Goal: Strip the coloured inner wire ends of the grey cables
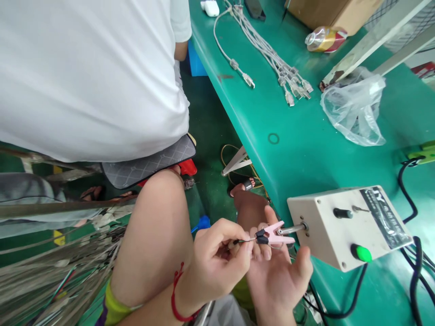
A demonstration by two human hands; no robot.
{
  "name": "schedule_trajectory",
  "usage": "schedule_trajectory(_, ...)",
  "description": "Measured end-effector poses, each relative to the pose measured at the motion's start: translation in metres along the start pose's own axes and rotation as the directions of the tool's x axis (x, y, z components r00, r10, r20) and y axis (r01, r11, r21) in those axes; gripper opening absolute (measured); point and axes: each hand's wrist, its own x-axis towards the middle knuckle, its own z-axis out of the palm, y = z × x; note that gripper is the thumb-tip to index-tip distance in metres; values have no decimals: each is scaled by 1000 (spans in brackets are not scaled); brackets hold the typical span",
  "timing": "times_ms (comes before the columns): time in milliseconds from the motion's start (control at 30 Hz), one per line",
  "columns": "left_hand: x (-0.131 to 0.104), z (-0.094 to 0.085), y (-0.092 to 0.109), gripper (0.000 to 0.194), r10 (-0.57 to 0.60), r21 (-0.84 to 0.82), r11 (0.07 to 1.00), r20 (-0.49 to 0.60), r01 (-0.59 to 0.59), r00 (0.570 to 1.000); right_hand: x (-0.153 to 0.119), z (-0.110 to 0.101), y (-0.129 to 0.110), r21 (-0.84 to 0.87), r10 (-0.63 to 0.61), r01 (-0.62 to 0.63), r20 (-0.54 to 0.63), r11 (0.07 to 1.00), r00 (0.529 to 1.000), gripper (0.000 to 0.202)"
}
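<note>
My left hand [220, 260], a red cord round its wrist, pinches a thin wire [250, 239] between thumb and fingertips. The wire's far end runs to the black-tipped jaws of a pink clip [273, 233]. That clip sits on the metal shaft [292, 229] sticking out of a beige box [326, 226] with a black switch and a green knob. Palm up just under the clip, my right hand [277, 276] has its thumb spread away and some fingers curled near the wire. I see nothing gripped in it.
Several grey USB cables [265, 50] lie on the green table [258, 117]. Beyond the box are a clear plastic bag [356, 108], a bottle [326, 39] and a cardboard box [336, 13]. A person in a white shirt [91, 77] sits at my left. Black cords [353, 299] trail beside the box.
</note>
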Motion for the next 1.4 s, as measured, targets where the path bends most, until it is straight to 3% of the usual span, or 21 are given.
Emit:
schedule_trajectory(167,-1,-1,3,13,-3,26,1000,-37,4,999,-3,-14,6,-38,-50,51,16,998,999,40)
schedule_trajectory(267,-5,-3,3,11,8,28,1000,-73,-6,997,-10,-15,11,-88,-134,135,15,987,991,37)
schedule_trajectory(400,-11,-8,4,15,63,29,998,-106,-60,992,-28,-17,14,-273,-347,357,87,893,934,33)
schedule_trajectory(467,-12,-10,7,18,110,35,994,-67,-108,992,-37,-19,13,-386,-374,394,129,834,918,19)
schedule_trajectory(567,-8,-11,12,20,213,85,974,-7,-211,977,-44,-16,10,-467,-304,325,122,822,945,15)
schedule_trajectory(667,-2,-11,18,22,292,172,942,9,-289,956,-43,-5,8,-431,-257,263,72,863,964,10)
schedule_trajectory(767,1,-10,21,24,308,205,931,-3,-301,951,-41,6,5,-395,-219,218,45,892,975,13)
schedule_trajectory(933,0,-10,20,24,310,194,933,-13,-302,951,-44,11,1,-285,-44,69,93,956,995,13)
schedule_trajectory(1067,0,-11,19,27,331,181,929,-12,-323,944,-39,8,2,-270,-39,64,99,961,994,18)
schedule_trajectory(1267,4,-11,15,21,216,93,972,-6,-214,976,-12,3,1,-173,-94,93,3,981,996,55)
schedule_trajectory(1400,6,-9,10,18,104,21,994,6,-104,995,-2,5,0,-123,-129,128,2,984,992,41)
